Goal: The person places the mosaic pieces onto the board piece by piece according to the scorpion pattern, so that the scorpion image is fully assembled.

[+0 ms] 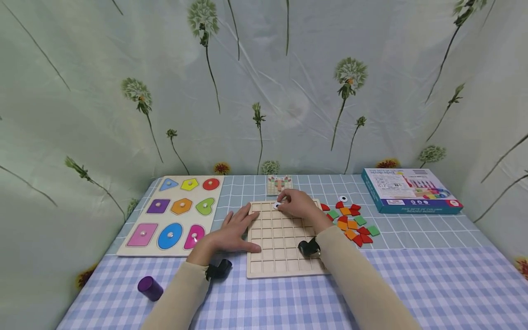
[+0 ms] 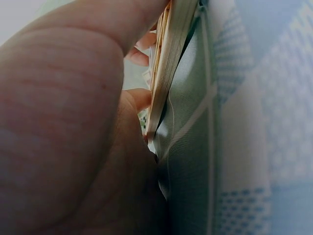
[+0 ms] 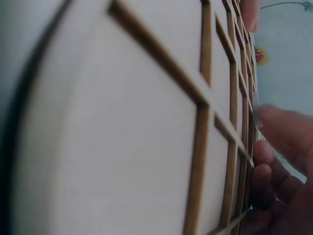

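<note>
A wooden grid board [image 1: 268,255] lies flat in front of me. My left hand [image 1: 231,234] rests at its left edge with fingers spread, the thumb near the lower part of that side. In the left wrist view, the board's edge [image 2: 168,68] shows beside the hand. Near the board's top edge, my right hand [image 1: 300,206] pinches a round white eye tile [image 1: 276,206] with a black pupil. The right wrist view shows the fingers [image 3: 288,132] at the far end of the grid; the tile is mostly hidden there. A small pattern card [image 1: 272,188] lies just behind the board.
Right of the board are scattered red, orange and green tiles [image 1: 360,220] and another eye tile [image 1: 343,199]. A boxed set [image 1: 412,190] lies at the back right. At left are a shape-knob puzzle [image 1: 165,215] and a purple cylinder [image 1: 150,288].
</note>
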The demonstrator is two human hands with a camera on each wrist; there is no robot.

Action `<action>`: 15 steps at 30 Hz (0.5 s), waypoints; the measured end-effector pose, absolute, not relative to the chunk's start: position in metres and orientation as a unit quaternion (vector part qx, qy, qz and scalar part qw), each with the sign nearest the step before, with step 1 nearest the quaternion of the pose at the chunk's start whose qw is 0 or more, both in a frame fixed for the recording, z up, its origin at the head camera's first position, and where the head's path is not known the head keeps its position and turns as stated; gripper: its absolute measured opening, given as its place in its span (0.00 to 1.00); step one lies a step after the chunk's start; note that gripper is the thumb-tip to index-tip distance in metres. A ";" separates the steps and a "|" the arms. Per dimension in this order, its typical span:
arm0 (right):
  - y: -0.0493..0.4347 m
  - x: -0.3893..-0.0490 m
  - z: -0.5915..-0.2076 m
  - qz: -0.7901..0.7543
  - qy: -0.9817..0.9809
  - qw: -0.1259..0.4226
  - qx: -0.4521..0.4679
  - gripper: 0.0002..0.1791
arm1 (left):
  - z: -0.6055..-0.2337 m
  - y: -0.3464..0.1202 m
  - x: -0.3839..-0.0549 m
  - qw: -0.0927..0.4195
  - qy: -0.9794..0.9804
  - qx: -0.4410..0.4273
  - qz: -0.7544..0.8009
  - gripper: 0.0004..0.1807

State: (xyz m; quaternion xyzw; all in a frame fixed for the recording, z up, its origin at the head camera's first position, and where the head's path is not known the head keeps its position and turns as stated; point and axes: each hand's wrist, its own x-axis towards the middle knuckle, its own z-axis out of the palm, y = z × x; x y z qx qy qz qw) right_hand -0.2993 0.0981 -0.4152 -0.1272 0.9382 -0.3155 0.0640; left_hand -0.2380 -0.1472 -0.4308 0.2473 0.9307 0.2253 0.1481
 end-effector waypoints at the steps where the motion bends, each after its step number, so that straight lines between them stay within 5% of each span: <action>1: 0.099 -0.299 -0.416 -0.319 0.937 0.061 -0.130 0.09 | -0.431 -0.147 -0.238 0.148 0.931 0.247 0.225 0.57; 15: 0.096 -0.298 -0.417 -0.307 0.942 0.051 -0.126 0.06 | -0.432 -0.146 -0.239 0.146 0.931 0.248 0.224 0.58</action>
